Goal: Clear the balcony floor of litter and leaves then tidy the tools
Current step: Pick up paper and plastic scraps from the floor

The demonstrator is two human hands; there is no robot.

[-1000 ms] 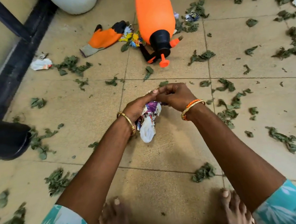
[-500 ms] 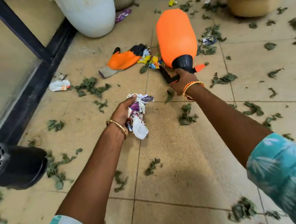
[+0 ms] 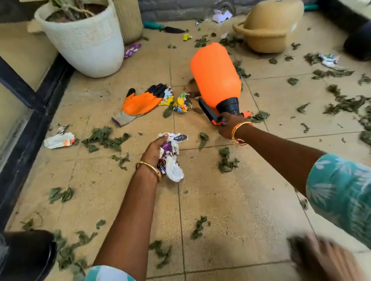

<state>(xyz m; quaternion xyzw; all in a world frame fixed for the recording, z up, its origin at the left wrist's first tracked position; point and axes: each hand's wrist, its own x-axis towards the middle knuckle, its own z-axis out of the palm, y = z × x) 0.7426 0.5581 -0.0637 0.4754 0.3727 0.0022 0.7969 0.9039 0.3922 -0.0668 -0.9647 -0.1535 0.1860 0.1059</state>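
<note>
No brand or lettering could be read on anything; the print on the wrappers was too crumpled to make out. The left hand [image 3: 155, 151], a thin gold bangle at its wrist, was curled round a crumpled bundle of glossy printed wrappers and white plastic [image 3: 171, 158], held just above the beige tiled balcony floor [image 3: 232, 215], with the forearm stretched forward. The right hand [image 3: 229, 126], wearing orange and gold bangles, reached further out and gripped the black handle at the neck of the smooth orange plastic pressure sprayer bottle [image 3: 215, 76], which lay tilted with its rounded base pointing away from the person. Just left of the sprayer lay an orange fabric glove with black rubbery fingertips and a grey cuff [image 3: 141, 103], touching more bright crumpled wrappers [image 3: 180, 103]. Shrivelled green leaves [image 3: 106, 137] were scattered across the tiles. A flattened white packet [image 3: 60, 140] lay near the black door frame. Further back stood a white ribbed ceramic planter [image 3: 86, 41], a teal-handled trowel [image 3: 163, 28] by the grey brick wall, and an overturned tan plastic pot [image 3: 268, 26].
</note>
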